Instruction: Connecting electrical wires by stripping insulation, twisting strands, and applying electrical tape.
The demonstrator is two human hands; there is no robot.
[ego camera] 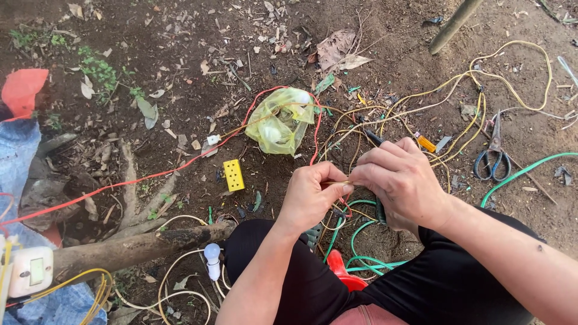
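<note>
Biggest thing around the hands is the thick fallen branch [138,247], lying on the dirt down and to the left of the left hand [312,198]. A long red wire [150,176] runs across the ground further left of that hand and loops up toward a crumpled yellow plastic bag [281,123] sitting just above it. A tangle of yellow wires [475,75] spreads out above and to the right of the right hand [400,183], and a green wire [518,174] curves off to its right, with more green loops just below both hands.

The two hands are almost touching each other. The left one is closed in a pinch on a thin yellowish wire end [338,182], and the right one is curled round with its fingertips gripping the same wire from the other side, so the wire sits right between them.

Smaller stuff: blue-handled scissors [494,159] well off to the right of the right hand, a yellow socket block [233,174] left of the left hand, and a white bulb [212,257] down below-left near the knee.
</note>
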